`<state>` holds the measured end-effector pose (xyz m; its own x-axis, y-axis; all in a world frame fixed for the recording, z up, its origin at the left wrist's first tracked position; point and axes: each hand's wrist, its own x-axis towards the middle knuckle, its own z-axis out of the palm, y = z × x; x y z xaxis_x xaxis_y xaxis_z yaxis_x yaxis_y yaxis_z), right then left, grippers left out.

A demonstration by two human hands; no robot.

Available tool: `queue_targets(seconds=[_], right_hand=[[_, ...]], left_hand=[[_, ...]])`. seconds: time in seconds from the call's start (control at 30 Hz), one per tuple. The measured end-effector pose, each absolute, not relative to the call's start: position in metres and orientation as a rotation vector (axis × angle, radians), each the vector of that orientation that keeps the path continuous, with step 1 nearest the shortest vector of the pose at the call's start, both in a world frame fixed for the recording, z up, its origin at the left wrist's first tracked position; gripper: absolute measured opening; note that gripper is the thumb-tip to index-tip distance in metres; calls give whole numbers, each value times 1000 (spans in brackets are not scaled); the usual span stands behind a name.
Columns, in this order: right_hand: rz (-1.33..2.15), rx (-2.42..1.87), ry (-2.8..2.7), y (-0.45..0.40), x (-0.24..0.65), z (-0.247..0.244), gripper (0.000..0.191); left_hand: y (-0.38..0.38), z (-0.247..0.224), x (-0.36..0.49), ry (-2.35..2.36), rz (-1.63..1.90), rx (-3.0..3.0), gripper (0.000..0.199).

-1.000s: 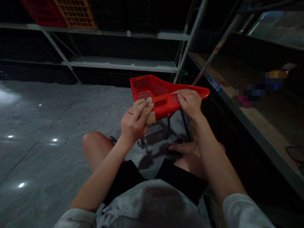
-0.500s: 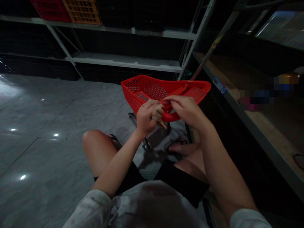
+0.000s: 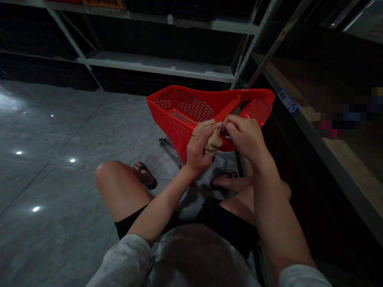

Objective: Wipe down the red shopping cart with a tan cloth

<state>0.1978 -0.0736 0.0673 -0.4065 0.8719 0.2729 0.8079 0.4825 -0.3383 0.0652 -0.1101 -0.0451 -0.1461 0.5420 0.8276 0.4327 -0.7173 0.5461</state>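
My left hand [image 3: 197, 149] is closed round a crumpled beige cloth [image 3: 213, 144], which bulges out below its fingers. Close on its right, my right hand [image 3: 247, 133] has its fingers curled in a pinch, the tips meeting those of the left hand. What that pinch holds, if anything, is hidden. Both hands are over the near side of a red plastic shopping cart [image 3: 163, 119], whose basket has perforated walls. The cart's rounded handle end reaches right, beyond my right hand.
White metal shelving [image 3: 161, 67] stands behind the cart, with dark crates beneath. Along the right runs a brown-topped bench [image 3: 350, 167] with a blue label [image 3: 287, 100] on its edge. Grey tiled floor [image 3: 60, 179] lies to the left, and my sandalled foot [image 3: 145, 175] rests on it.
Both hands have shifted right with the cloth, and my right hand has curled tighter. The cart sits slightly higher in view and looks turned. My left foot now shows more fully.
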Motion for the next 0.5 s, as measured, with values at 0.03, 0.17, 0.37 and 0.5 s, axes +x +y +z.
queue_targets(seconds=[0.03,0.17,0.37,0.5], right_hand=[[203,-1397,-2329,-74,198,67,31],[136,-1367,-2376,-79,196,66,31],[33,-1376,-2428,-88,183,68,31],[23,-1384,-2486,-92,180,72,33]], left_hand=[[-105,-52,63,1172,2053,1949,44],[-50,-98,22,1487,2210,1340,43],[-47,-117,19,1579,2180,968,46],[-98,-77,55,1471,2272,1286,48]])
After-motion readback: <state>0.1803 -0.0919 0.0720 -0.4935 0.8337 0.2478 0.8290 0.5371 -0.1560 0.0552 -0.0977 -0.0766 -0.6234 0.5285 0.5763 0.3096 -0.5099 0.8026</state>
